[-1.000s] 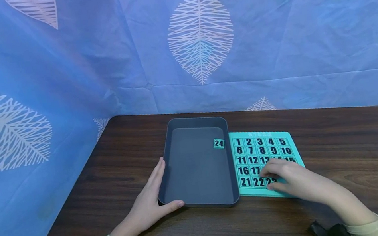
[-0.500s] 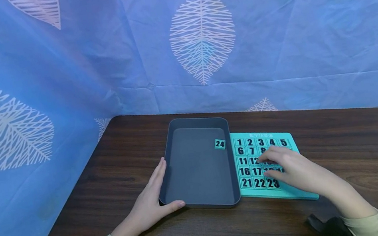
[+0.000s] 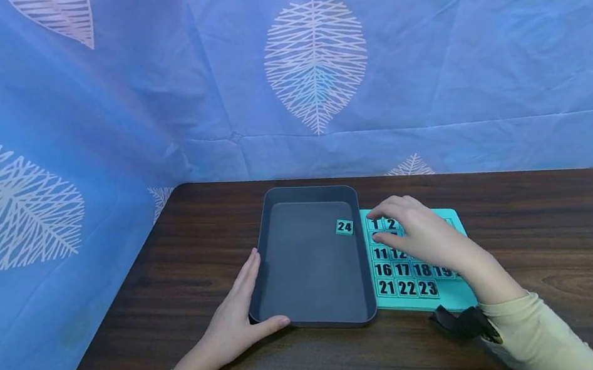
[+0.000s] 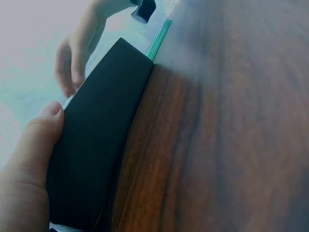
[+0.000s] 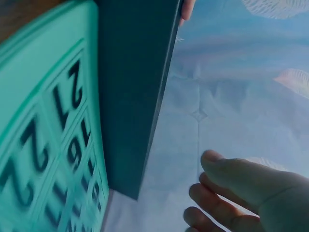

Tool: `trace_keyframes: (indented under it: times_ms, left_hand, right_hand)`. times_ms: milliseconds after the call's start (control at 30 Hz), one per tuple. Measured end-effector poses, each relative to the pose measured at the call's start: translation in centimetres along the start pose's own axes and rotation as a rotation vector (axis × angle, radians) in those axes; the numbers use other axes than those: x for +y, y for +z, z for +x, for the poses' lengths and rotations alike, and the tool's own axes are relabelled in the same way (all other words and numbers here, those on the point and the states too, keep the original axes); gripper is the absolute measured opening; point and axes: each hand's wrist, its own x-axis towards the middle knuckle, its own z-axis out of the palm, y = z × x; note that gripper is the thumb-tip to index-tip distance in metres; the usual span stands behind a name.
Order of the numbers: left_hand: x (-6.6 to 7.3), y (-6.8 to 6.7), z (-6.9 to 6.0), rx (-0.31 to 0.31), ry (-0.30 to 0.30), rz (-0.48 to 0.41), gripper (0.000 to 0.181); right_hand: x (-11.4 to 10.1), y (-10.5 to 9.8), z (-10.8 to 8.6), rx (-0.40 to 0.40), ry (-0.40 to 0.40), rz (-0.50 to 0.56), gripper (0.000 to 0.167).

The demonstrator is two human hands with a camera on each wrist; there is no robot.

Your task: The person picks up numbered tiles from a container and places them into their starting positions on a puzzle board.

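My left hand rests at the near left corner of a dark grey tray, fingers straight along its left side and thumb at the front edge. In the left wrist view the thumb touches the tray's rim. One turquoise tile marked 24 lies in the tray near its right wall. Against the tray's right side lies a turquoise number board, with bare surface to the right of tile 23. Above its upper left part hovers my right hand, thumb and fingers apart with nothing seen between them, hiding several numbers.
The tray and board are on a dark wood table. A blue cloth with white leaf patterns hangs behind and to the left. Black straps with devices are on both wrists.
My right hand has moved from the board's bottom row up and left to its top left numbers, uncovering the bare area beside 23. My left hand and the tray have stayed in place.
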Motion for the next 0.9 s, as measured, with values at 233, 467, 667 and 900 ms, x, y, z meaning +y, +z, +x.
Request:
trace_keyframes:
  times_ms: [233, 467, 667, 900]
  left_hand:
    - [-0.1, 0.0, 0.0, 0.000, 0.001, -0.005, 0.106]
    - [-0.2, 0.0, 0.1, -0.003, 0.013, -0.011, 0.107]
    - [0.0, -0.1, 0.2, -0.009, 0.002, -0.011, 0.107]
    - [-0.1, 0.0, 0.0, -0.002, -0.004, 0.006, 0.107]
  right_hand:
    - [0.1, 2.1, 3.2, 0.001, 0.033, 0.069, 0.036]
    - [0.6, 4.2, 5.2, -0.051, 0.032, 0.048, 0.039]
    - [0.8, 5.4, 5.3, -0.101, 0.020, -0.035, 0.043]
    - [0.5, 6.4, 5.5, -0.094, 0.005, -0.116, 0.037]
